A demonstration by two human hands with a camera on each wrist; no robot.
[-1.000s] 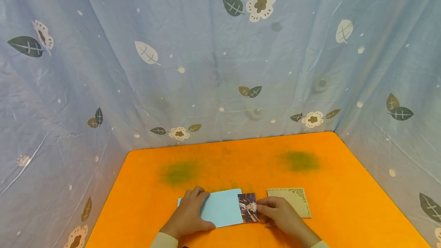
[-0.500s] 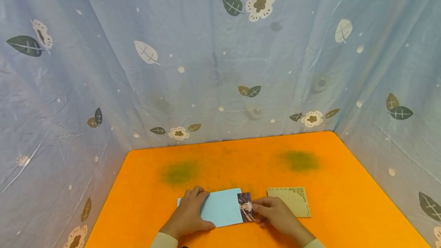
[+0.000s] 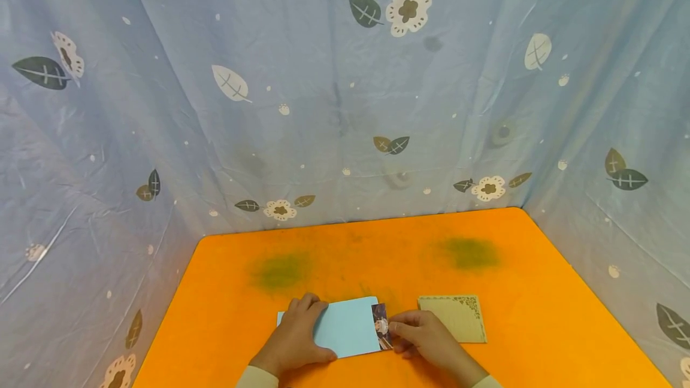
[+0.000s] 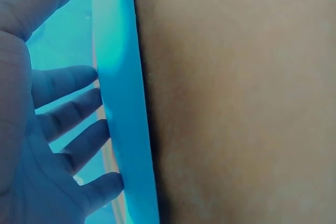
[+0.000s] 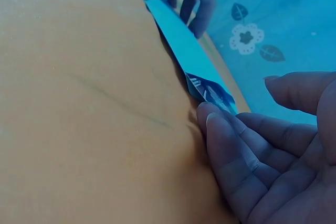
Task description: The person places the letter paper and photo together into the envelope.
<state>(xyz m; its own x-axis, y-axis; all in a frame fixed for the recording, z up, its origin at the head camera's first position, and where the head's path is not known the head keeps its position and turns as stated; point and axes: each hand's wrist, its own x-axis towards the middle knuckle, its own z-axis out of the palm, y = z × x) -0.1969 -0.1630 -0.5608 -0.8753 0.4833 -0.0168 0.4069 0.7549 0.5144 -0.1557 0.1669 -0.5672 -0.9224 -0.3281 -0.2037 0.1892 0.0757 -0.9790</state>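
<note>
A dark picture card sticks partway out of a flat light-blue envelope.

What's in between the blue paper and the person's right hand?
A small picture card: in the head view it sticks out from the blue paper, with the right hand pinching its outer edge. The right wrist view shows it too.

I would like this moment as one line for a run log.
left hand: holds blue envelope; right hand: pinches photo card; photo card: partly inside envelope; beige card: lies on orange table

No text, label, brand, number or sign can be read anywhere.
</note>
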